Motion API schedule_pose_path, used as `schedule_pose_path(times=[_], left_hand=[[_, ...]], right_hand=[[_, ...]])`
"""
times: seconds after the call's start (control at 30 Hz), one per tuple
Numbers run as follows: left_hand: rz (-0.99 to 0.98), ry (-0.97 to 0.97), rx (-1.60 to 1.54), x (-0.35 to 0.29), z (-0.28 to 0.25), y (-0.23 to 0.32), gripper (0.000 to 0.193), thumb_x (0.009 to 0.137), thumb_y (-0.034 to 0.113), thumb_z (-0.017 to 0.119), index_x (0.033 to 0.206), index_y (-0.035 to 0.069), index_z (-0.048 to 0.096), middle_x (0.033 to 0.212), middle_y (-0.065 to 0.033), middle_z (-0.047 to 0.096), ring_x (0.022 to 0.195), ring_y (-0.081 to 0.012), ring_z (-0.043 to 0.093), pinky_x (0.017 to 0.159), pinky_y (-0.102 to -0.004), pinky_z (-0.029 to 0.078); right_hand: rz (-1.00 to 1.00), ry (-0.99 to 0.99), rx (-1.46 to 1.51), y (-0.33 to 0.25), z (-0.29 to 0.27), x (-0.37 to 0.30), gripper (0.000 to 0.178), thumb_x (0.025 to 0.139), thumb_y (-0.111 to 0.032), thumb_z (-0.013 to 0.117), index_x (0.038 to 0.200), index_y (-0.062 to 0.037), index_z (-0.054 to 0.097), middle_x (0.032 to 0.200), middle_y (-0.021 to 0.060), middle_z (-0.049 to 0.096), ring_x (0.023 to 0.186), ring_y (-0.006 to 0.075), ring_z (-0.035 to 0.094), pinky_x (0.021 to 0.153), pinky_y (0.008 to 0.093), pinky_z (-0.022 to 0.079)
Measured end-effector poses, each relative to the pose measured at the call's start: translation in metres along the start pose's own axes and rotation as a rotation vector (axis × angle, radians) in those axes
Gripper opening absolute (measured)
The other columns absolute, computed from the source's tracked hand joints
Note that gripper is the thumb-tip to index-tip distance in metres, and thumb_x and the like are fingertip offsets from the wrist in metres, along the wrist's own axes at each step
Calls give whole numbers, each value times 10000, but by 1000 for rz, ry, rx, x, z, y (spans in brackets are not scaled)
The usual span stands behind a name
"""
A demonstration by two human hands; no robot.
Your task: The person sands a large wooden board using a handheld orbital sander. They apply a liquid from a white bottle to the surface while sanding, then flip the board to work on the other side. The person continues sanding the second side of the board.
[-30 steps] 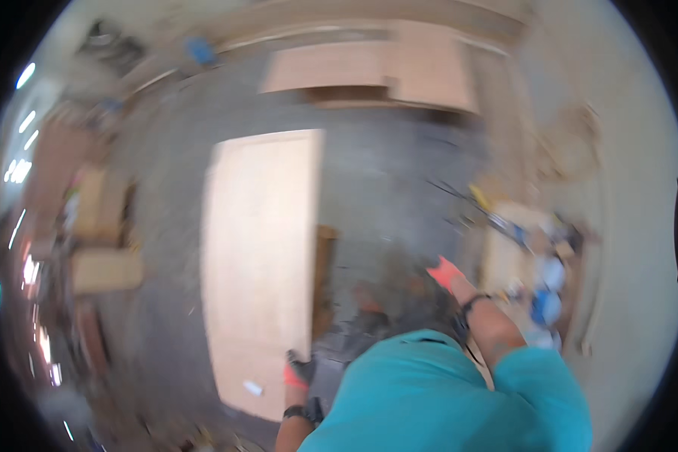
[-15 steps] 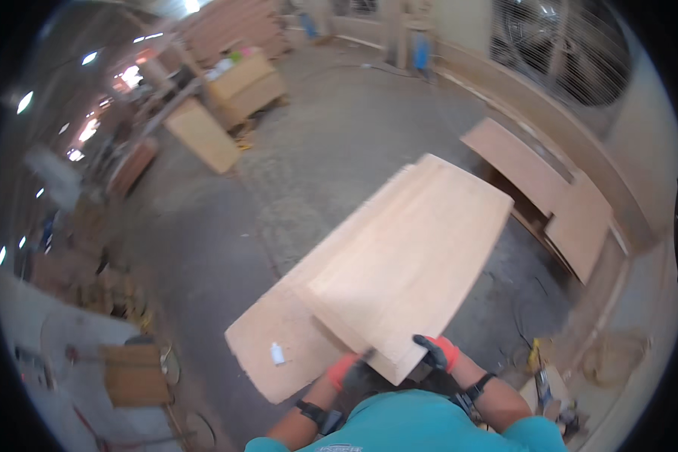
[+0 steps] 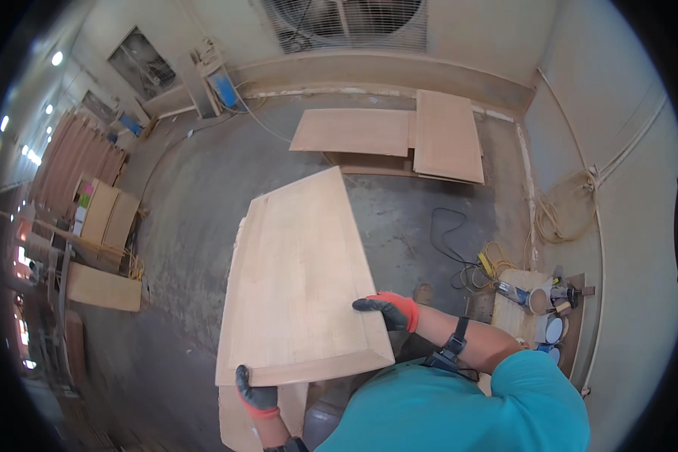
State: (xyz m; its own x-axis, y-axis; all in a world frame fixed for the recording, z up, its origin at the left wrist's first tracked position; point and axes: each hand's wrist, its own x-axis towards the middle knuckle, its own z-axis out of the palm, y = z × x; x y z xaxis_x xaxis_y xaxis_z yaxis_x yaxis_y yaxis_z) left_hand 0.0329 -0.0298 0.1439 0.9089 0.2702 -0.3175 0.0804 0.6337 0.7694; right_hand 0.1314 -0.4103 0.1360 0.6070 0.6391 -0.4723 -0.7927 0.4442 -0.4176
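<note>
A large pale wooden panel (image 3: 297, 271) with a framed border, like a cabinet door, is held tilted in front of me. My left hand (image 3: 256, 393), in a grey and orange work glove, grips its near edge close to the left corner, thumb on top. My right hand (image 3: 390, 309), gloved the same way, holds the right edge with its thumb on the face; its other fingers are partly hidden. Beneath the panel, the near end of a lighter board (image 3: 260, 418) shows; most of that board is covered.
Two stacks of wooden panels (image 3: 354, 132) lie low by the far wall under a large fan (image 3: 346, 19). To my right, a board with power tools (image 3: 514, 294) and cups stands near coiled cables (image 3: 482, 267). Boxes and boards (image 3: 102, 286) stand at the left.
My view has swung to the right. The panel has turned with me and now points away from me. Both hands keep their hold, the right one farther up its side edge.
</note>
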Motion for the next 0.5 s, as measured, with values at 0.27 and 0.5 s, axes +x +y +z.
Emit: schedule_pose_path(times=[0.27, 0.5], left_hand=[[98, -109, 157, 5, 164, -32, 477, 962, 191, 605, 1392, 9, 506, 1335, -140, 600, 1246, -268, 570, 1062, -436, 461], [559, -507, 1217, 1, 337, -106, 263, 919, 43, 663, 1162, -57, 659, 1149, -189, 688, 1013, -279, 681, 909, -404, 534]], right_hand=[[-23, 130, -18, -75, -104, -39, 428, 966, -300, 675, 1265, 0, 612, 1180, 102, 688, 1007, 198, 688, 879, 358, 563], [-291, 381, 157, -104, -209, -12, 384, 1054, -344, 499, 1237, -28, 618, 1112, 84, 690, 941, 180, 679, 819, 352, 566]])
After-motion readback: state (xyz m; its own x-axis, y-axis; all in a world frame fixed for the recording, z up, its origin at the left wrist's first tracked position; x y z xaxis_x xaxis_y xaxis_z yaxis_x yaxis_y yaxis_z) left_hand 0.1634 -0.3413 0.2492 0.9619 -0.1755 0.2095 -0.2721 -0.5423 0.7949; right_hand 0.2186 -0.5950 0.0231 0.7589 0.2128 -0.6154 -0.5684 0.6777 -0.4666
